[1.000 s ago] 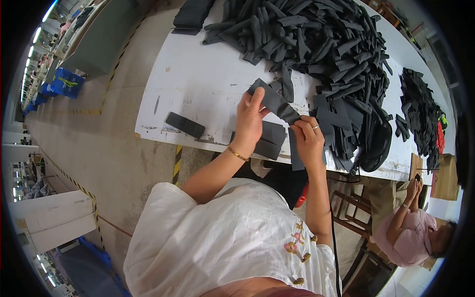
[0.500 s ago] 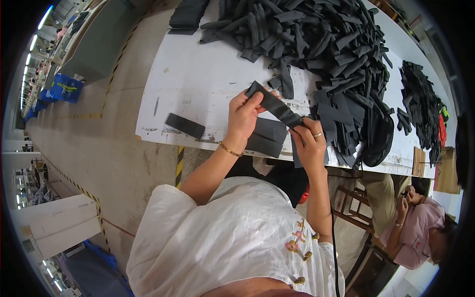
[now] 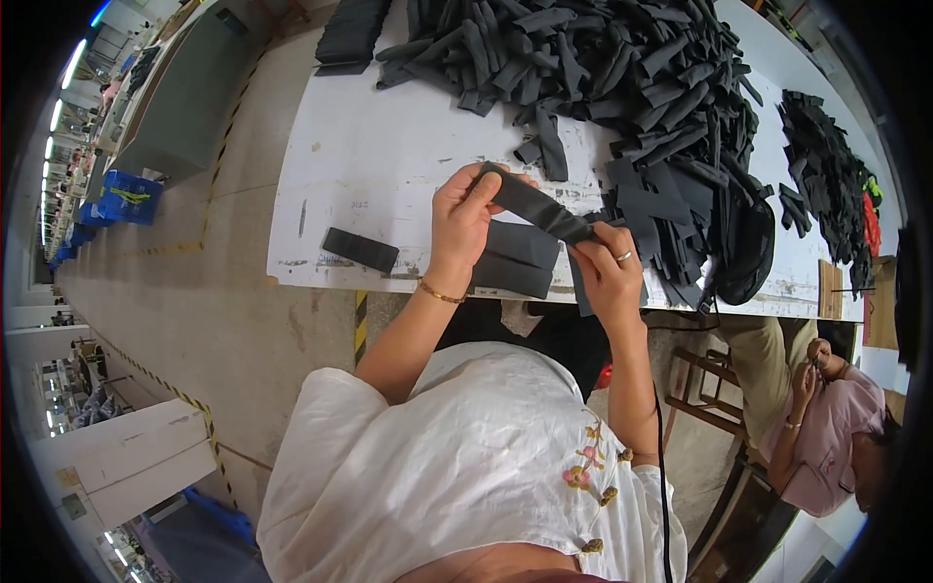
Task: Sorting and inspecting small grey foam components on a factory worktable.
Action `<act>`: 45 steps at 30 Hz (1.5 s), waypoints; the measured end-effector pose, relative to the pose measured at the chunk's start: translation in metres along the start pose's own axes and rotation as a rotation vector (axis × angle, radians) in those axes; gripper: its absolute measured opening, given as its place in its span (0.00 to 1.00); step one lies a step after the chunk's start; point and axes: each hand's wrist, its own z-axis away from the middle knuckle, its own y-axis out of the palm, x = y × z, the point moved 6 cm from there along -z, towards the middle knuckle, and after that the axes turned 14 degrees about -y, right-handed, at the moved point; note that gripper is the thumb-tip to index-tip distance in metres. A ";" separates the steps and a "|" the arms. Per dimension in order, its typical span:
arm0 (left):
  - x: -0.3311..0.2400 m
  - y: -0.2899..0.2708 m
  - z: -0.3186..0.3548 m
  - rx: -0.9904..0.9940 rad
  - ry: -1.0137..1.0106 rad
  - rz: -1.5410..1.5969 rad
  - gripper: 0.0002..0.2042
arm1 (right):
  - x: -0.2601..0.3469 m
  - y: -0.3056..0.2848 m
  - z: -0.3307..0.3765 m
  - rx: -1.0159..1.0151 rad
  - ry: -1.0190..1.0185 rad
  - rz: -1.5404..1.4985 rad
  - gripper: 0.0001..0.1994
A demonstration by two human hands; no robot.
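Note:
My left hand (image 3: 461, 219) and my right hand (image 3: 606, 270) both grip one long dark grey fabric strip (image 3: 535, 202), stretched between them above the front edge of the white table (image 3: 379, 155). The left hand pinches its upper end, the right hand its lower end. Just under the strip lie stacked dark rectangular pieces (image 3: 515, 257) on the table. A big heap of similar dark strips (image 3: 622, 78) covers the table beyond my hands.
A single dark rectangular piece (image 3: 361, 250) lies at the table's front left. A smaller pile of dark pieces (image 3: 826, 175) sits far right. Another person in a pink top (image 3: 831, 428) sits at lower right beside a wooden chair (image 3: 714, 389). Concrete floor with blue crates (image 3: 124, 194) lies left.
Both hands have lifted the strip off the stack and pulled it out straighter between them; the left hand rose and moved a little left.

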 end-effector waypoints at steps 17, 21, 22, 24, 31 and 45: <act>0.016 0.003 0.004 -0.045 -0.102 0.080 0.12 | -0.009 0.002 0.008 -0.007 0.046 -0.038 0.10; 0.020 0.000 0.002 -0.065 -0.125 0.135 0.12 | -0.010 0.007 0.008 -0.008 0.064 -0.082 0.10; 0.021 -0.001 0.002 -0.067 -0.127 0.135 0.12 | -0.010 0.009 0.009 -0.006 0.066 -0.083 0.10; 0.019 -0.003 0.002 -0.090 -0.101 0.092 0.12 | -0.015 0.013 0.012 -0.016 0.129 -0.103 0.08; 0.024 -0.010 -0.001 -0.227 0.008 0.156 0.11 | -0.033 0.041 0.029 -0.326 0.716 -0.443 0.09; 0.015 -0.007 -0.001 -0.154 0.038 0.020 0.10 | -0.049 0.044 0.048 -0.347 0.912 -0.626 0.10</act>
